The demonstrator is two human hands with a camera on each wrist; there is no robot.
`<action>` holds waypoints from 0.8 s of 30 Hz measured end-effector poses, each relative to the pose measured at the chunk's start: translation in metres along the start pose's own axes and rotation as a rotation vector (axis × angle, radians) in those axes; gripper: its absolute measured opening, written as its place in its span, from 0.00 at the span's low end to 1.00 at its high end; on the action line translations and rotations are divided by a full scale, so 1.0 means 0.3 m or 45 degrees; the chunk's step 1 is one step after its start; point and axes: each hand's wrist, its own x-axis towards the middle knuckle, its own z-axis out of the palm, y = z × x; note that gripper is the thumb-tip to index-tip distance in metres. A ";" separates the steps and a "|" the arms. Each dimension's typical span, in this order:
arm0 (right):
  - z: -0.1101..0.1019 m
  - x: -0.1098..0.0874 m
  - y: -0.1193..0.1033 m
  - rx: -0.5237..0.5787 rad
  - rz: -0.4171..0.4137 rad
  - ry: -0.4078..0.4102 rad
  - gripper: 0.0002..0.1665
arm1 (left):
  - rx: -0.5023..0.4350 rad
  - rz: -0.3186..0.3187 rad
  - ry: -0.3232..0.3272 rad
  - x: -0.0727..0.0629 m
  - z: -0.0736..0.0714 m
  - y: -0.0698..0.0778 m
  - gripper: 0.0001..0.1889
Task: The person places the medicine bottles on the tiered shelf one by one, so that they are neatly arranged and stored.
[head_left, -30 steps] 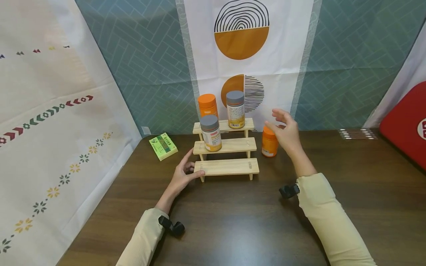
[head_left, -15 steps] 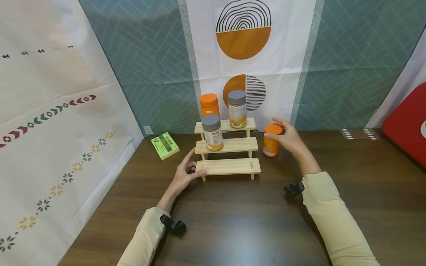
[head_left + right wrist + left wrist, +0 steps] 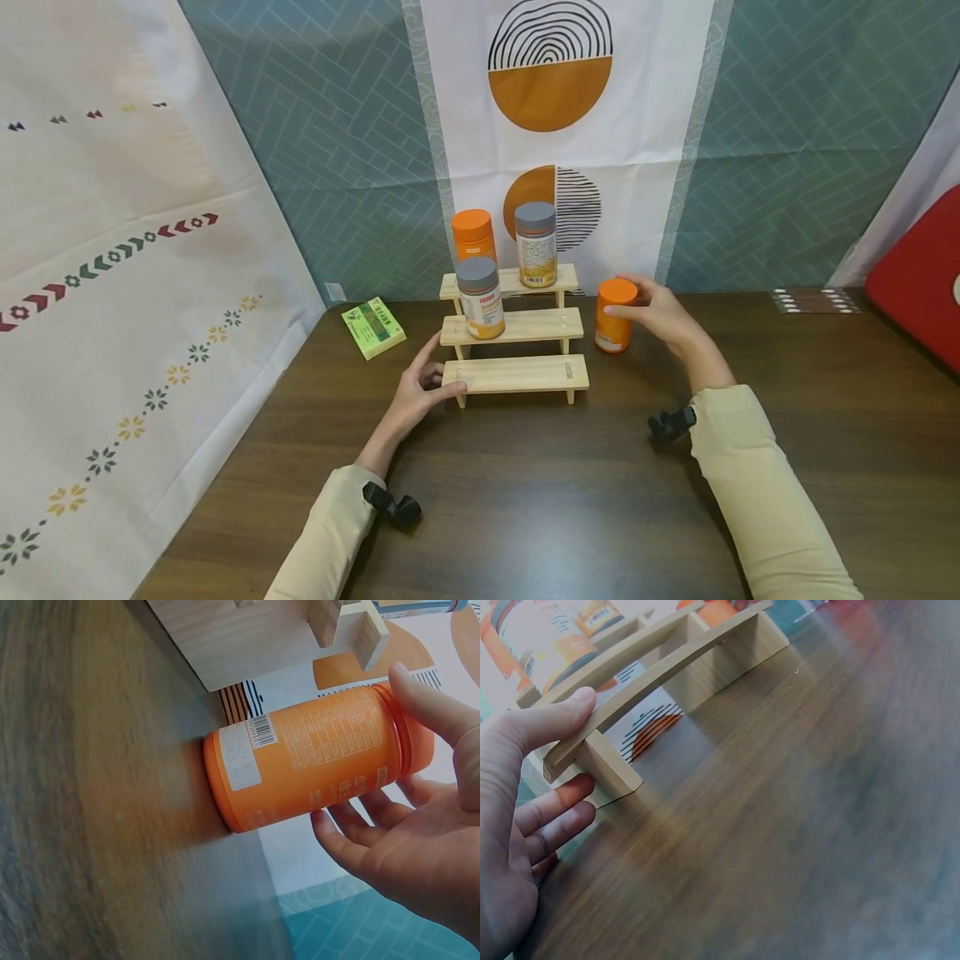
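Note:
A three-step wooden display stand [image 3: 517,375] stands on the table. My left hand [image 3: 411,398] grips the left end of its lowest step, thumb on top and other fingers beside and under the end, as the left wrist view shows. My right hand [image 3: 663,315] holds an orange bottle [image 3: 613,321] near its lid, thumb on one side and fingers on the other. This bottle stands upright on the table, just right of the stand. One grey-lidded bottle [image 3: 482,308] sits on the middle step. On the top step are another grey-lidded bottle [image 3: 536,250] and an orange-lidded bottle [image 3: 472,233], partly hidden.
Left of the stand lies a small green-yellow box [image 3: 373,327] on the dark wooden table [image 3: 525,492]. A patterned cloth wall [image 3: 360,167] rises close behind. At the far right are a red case [image 3: 922,275] and a flat brown strip with white marks [image 3: 816,301].
My right hand has come down from above the orange bottle and closed around its upper part. The left hand keeps its hold on the stand. The view has shifted slightly.

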 end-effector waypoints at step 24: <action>-0.006 -0.001 0.006 0.009 0.015 -0.036 0.43 | -0.012 0.041 0.023 0.024 0.003 -0.086 0.47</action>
